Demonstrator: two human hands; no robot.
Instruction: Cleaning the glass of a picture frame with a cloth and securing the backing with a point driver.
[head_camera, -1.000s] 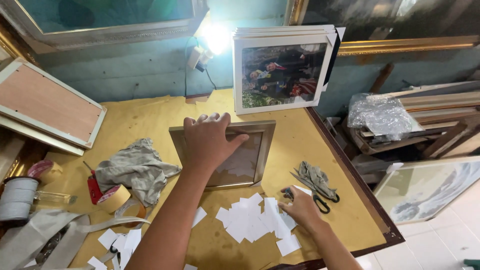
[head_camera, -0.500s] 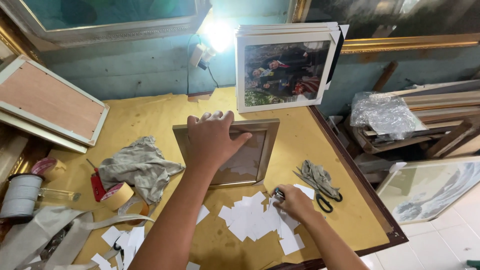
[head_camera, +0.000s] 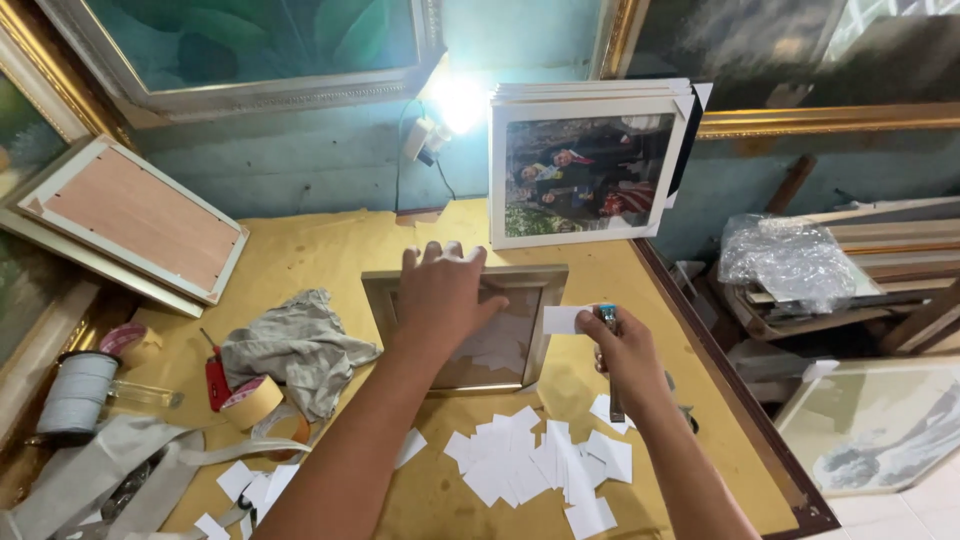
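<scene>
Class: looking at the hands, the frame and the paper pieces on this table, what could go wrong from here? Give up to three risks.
1. The small white paper piece is pinched only at its edge by the right hand, so it might slip.
2. The left hand presses flat on the picture frame; its glass could smudge.
3. The loose paper pieces lie near the table edge and may scatter.

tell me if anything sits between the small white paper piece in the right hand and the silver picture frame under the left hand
Nothing visible does. The right hand holds the small white paper piece just beside the silver picture frame, right at its edge. The left hand presses on the frame's middle, away from that edge.
</scene>
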